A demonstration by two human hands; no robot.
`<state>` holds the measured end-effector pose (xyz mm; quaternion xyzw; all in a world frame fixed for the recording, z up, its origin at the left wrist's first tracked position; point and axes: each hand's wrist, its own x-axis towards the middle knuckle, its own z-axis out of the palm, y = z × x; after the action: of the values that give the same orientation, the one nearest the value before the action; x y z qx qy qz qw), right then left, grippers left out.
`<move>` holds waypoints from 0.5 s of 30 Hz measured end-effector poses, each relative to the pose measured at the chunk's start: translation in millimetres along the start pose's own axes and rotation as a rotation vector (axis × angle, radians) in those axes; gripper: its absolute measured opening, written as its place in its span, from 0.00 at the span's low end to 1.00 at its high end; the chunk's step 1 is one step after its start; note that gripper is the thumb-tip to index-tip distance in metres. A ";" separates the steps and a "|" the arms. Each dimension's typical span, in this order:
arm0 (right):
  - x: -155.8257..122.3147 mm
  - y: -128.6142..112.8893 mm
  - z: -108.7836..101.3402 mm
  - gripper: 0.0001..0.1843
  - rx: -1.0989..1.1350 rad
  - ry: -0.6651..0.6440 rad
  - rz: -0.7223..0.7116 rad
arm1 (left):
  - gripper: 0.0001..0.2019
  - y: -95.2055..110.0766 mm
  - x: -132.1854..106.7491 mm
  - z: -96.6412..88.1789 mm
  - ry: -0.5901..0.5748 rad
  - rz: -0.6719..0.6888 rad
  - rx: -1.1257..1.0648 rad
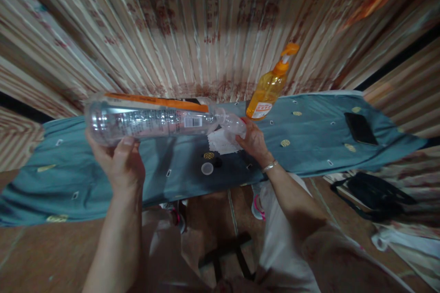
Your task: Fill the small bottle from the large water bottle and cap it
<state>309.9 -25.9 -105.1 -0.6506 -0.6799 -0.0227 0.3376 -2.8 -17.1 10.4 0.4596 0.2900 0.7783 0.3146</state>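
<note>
My left hand (120, 158) is wrapped under the base end of a large clear plastic bottle (151, 121), held on its side with its neck to the right. An orange and white label with a barcode covers much of it. My right hand (252, 139) closes around a small clear plastic bottle (233, 124), which meets the large bottle's neck. Whether liquid passes between them I cannot tell. Below the necks lies a crumpled white paper (225, 143). Nearer the front edge are a round translucent lid (207, 168) and a small black cap (217, 162).
A yellow pump bottle (266, 94) stands at the back of the teal cloth-covered table (192, 183). A black phone (360, 128) lies at the right. Pleated curtains (192, 32) hang behind. On the lower right is a black bag (374, 194).
</note>
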 end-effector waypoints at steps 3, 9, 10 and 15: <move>-0.5 1.0 1.3 0.31 0.007 0.011 0.002 | 0.24 0.6 0.9 0.9 -0.008 0.009 0.011; -0.9 0.8 2.2 0.31 0.011 0.013 0.011 | 0.23 -2.6 2.4 -2.2 0.002 0.003 -0.024; -0.9 0.6 2.2 0.31 0.009 0.019 0.012 | 0.24 -3.4 2.5 -2.8 0.005 0.006 -0.016; -0.8 0.2 2.6 0.31 -0.002 0.023 0.013 | 0.27 -4.8 2.2 -2.4 -0.007 0.017 0.055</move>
<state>308.9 -25.3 -107.6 -0.6550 -0.6718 -0.0288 0.3446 -4.7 -12.8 7.0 0.4730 0.3062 0.7712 0.2962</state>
